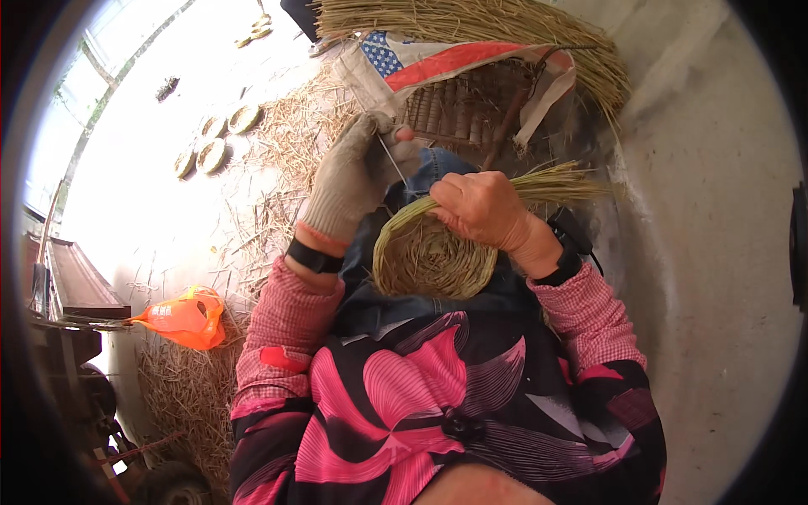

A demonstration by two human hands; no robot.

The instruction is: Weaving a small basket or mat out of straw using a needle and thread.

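Observation:
A round woven straw basket rests in my lap, its opening facing up. My right hand, bare, is closed on the basket's far right rim and pinches a bundle of green-yellow straw there. The bundle's loose ends stick out to the right. My left hand wears a grey knitted glove and is raised to the left of the rim. Its fingers are closed on a thin pale strand, which runs tautly down toward the rim. Whether this is thread or a needle I cannot tell.
Ahead stands a slatted bamboo seat partly covered by a striped sack. Behind it lies a large straw bundle. Several small woven baskets and loose straw are on the floor at left. An orange plastic bag lies nearer.

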